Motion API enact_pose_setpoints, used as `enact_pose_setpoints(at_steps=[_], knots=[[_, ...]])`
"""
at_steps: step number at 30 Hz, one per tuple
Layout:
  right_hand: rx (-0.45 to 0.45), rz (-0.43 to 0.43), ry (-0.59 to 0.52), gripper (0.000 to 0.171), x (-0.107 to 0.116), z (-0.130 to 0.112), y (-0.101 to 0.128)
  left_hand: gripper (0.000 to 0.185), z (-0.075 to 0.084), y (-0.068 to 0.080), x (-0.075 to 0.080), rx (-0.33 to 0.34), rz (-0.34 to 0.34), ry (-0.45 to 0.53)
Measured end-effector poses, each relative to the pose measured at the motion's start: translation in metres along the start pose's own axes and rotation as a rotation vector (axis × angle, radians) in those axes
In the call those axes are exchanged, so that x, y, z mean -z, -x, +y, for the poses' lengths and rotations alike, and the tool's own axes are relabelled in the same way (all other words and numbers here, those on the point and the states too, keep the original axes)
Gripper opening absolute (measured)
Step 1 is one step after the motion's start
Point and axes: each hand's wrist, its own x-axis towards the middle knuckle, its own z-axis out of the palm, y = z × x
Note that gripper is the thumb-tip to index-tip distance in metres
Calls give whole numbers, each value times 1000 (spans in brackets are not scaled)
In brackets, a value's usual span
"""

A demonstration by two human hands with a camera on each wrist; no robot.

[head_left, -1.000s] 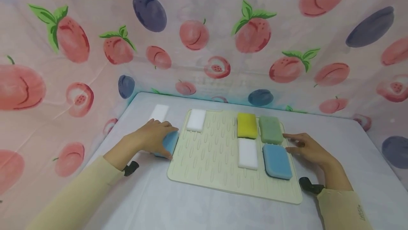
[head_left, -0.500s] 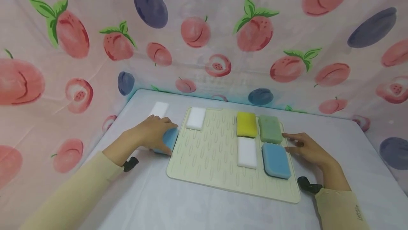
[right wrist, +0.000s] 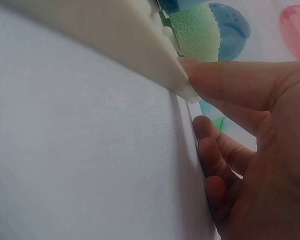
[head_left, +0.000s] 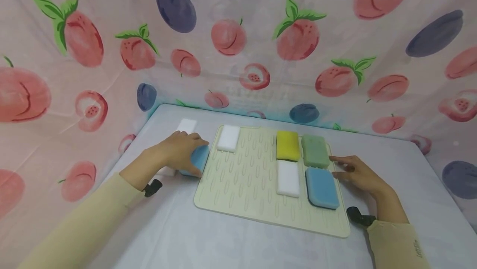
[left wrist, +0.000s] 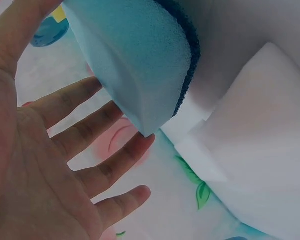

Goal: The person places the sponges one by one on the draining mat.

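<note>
My left hand (head_left: 179, 151) pinches a blue sponge (head_left: 199, 160) between thumb and fingers, just off the left edge of the pale cream ribbed mat (head_left: 242, 186). In the left wrist view the sponge (left wrist: 135, 55) shows a dark blue scouring layer, and the fingertips press its side. At the mat's right edge, my right hand (head_left: 359, 174) touches the rim with its thumb and forefinger, beside a green sponge (head_left: 315, 151) and another blue sponge (head_left: 322, 188). The right wrist view has the thumb against the mat's edge (right wrist: 160, 75), with the other fingers bent behind it.
On the mat lie a yellow sponge (head_left: 287, 146), a white sponge (head_left: 288, 178) and a second white one (head_left: 228, 138) at its upper left. Behind the left hand is a white block (head_left: 186, 125); another white piece (head_left: 166, 171) peeks out under the wrist. A fruit-print cloth (head_left: 238, 53) hangs behind.
The left hand and its blue sponge have shifted slightly upward in view, exposing more of the white piece under the wrist. The right hand stays at the mat's edge.
</note>
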Motion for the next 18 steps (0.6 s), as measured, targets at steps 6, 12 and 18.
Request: enact_pose_setpoints(at_steps=[6, 12, 18], knots=[[0, -6, -7, 68, 0, 0, 1, 94, 0, -3, 3, -18, 16, -9], [8, -5, -21, 68, 0, 0, 1, 93, 3, -6, 8, -34, 30, -28], [1, -7, -26, 67, 1, 0, 2, 93, 6, -10, 13, -46, 50, -37]])
